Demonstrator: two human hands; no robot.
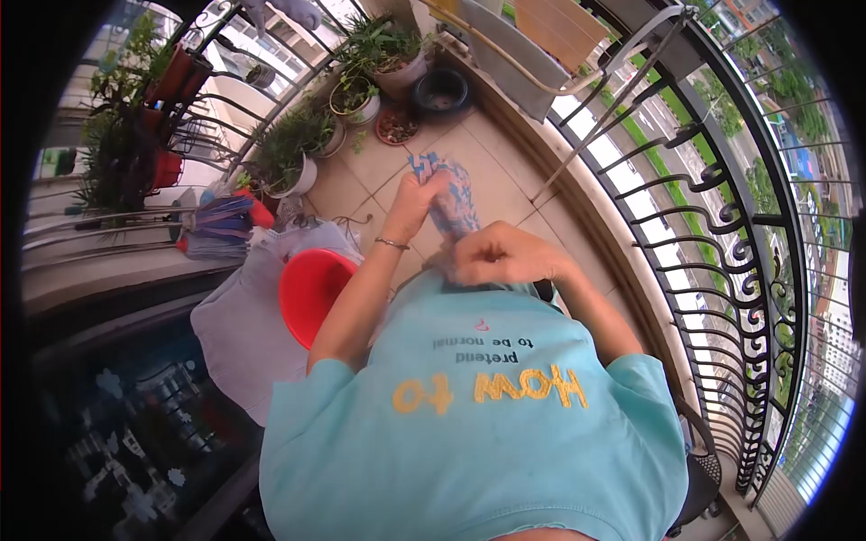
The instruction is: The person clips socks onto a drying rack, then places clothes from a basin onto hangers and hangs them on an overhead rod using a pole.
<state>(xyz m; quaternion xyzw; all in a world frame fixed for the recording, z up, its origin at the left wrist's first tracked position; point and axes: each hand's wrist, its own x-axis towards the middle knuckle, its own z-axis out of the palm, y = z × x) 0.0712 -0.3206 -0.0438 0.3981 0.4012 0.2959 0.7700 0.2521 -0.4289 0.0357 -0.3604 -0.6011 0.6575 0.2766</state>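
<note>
A blue, white and pinkish patterned item (454,200), soft-looking and slightly blurred, is in front of my body above the tiled floor. My left hand (417,203) is closed on its upper left part, with the thumb over it. At its lower end is my right hand (501,255), its fingers curled in and blurred; what they hold, if anything, is hidden. A red bucket (311,293) stands beside my left forearm, partly behind it.
Potted plants (284,162) line the left wall, near a dark round basin (441,92). Black railings (695,225) run along the right. White cloth (230,316) lies left of the bucket. A drying rack (514,68) stands at the top.
</note>
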